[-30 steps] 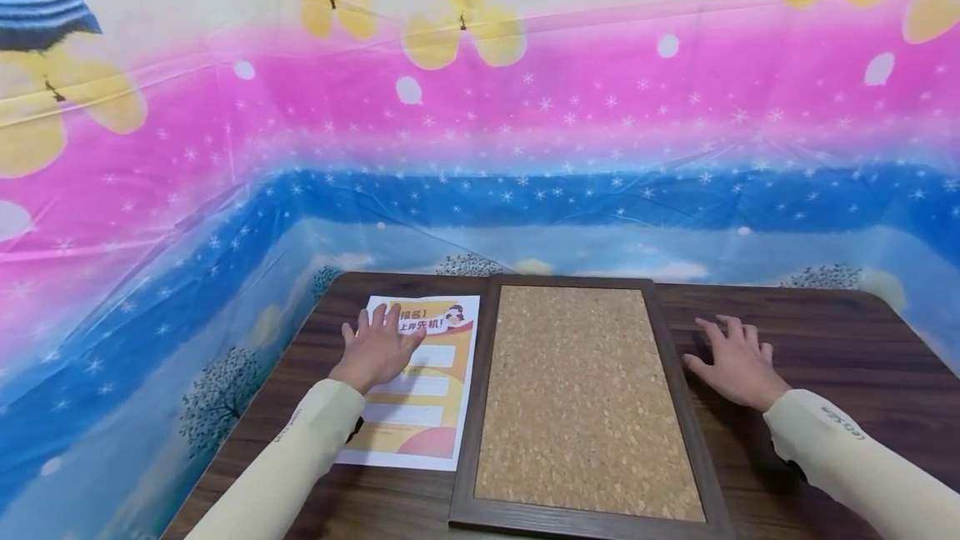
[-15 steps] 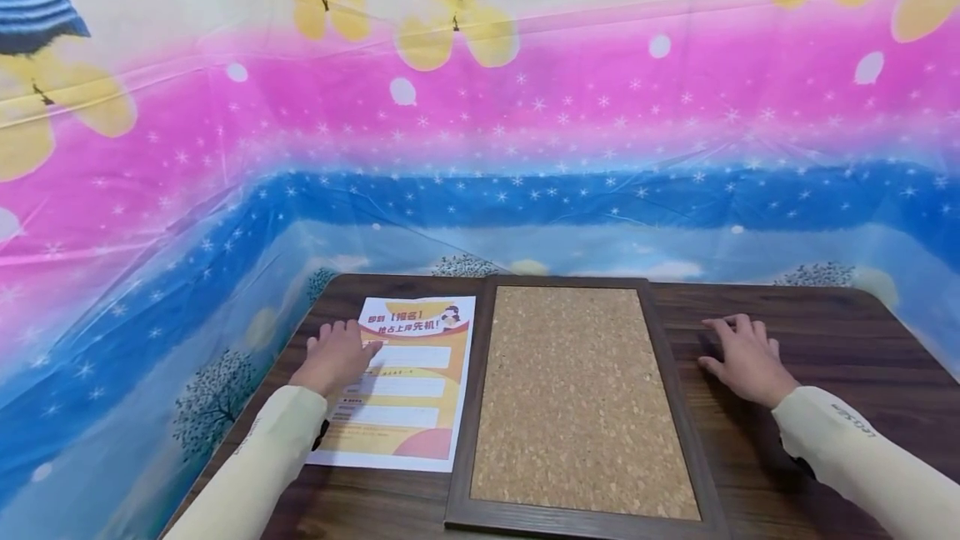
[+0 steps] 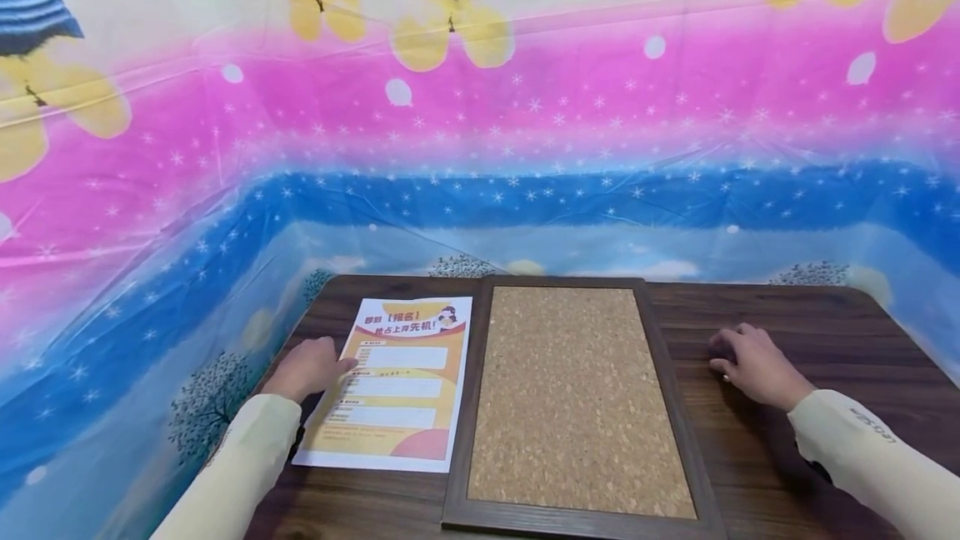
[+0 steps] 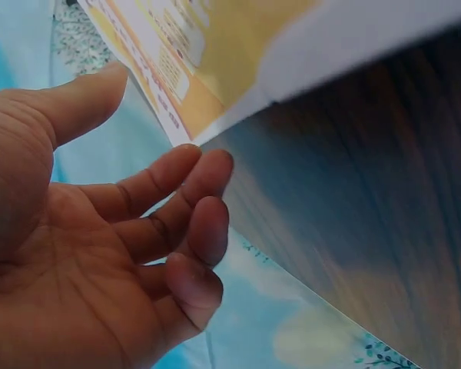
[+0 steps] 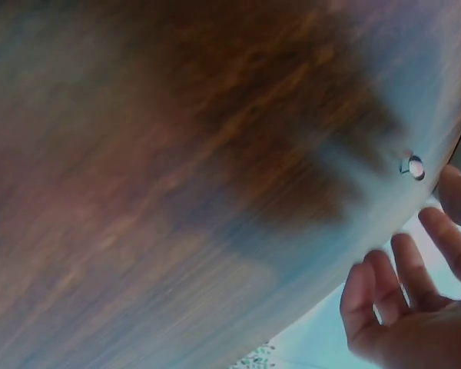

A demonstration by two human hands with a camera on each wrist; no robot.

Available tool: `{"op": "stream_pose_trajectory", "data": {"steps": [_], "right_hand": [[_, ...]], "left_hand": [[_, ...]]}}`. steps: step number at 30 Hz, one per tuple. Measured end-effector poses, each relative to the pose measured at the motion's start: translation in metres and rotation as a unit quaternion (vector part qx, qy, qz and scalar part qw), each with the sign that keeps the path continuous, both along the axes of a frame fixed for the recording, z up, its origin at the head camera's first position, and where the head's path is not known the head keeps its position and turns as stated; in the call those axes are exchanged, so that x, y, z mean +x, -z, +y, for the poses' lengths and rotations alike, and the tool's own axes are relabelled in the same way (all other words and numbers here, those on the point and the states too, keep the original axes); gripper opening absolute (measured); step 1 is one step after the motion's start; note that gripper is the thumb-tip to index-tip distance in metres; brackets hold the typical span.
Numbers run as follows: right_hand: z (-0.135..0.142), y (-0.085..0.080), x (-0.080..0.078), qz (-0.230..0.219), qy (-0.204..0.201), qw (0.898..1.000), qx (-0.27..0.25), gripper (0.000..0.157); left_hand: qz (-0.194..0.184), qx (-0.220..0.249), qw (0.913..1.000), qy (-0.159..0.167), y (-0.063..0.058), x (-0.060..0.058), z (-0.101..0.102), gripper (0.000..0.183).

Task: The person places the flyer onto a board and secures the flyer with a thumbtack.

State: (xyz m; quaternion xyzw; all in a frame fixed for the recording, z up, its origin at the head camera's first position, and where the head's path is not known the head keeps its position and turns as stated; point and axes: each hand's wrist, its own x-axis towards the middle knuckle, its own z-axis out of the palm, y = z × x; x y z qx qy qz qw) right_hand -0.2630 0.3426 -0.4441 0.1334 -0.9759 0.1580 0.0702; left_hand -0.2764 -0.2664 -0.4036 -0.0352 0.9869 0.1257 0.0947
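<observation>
drawn back with left hand (image 3: 303,369) to left edge of printed flyer (image 3: 397,394), making it reachable
on worktop (image 3: 795,315) beside framed cork board (image 3: 581,398); loose, empty grip on both, with right hand (image 3: 757,369) near a small shiny thing (image 5: 416,167) (too blurred to name)

The person's bare left hand (image 3: 303,369) has slid from the upper part of the white-bordered rectangular paper sheet (image 3: 408,415), printed yellow and orange, toward the lower left of the frame, and its fingers are bent more. The printed red heading (image 3: 402,318), partly covered earlier, now shows whole. The bare right hand (image 3: 759,365) sits slightly farther right, fingers drawn in, and a small, pale, shiny object (image 5: 416,167) now shows beside its thumb.
</observation>
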Motion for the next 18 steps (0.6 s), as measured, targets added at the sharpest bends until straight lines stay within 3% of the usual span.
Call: {"op": "stream_pose_trajectory", "data": {"steps": [8,18], "right_hand": [[0.003,-0.004,0.003,-0.035,-0.024,0.999,-0.007,0.005],[0.013,-0.003,0.005,-0.065,-0.04,0.997,-0.016,0.007]], "left_hand": [[-0.033,-0.005,0.9993,-0.017,0.002,0.006,-0.007,0.044],[-0.044,-0.01,0.9988,-0.022,0.005,0.009,-0.006,0.049]]}}
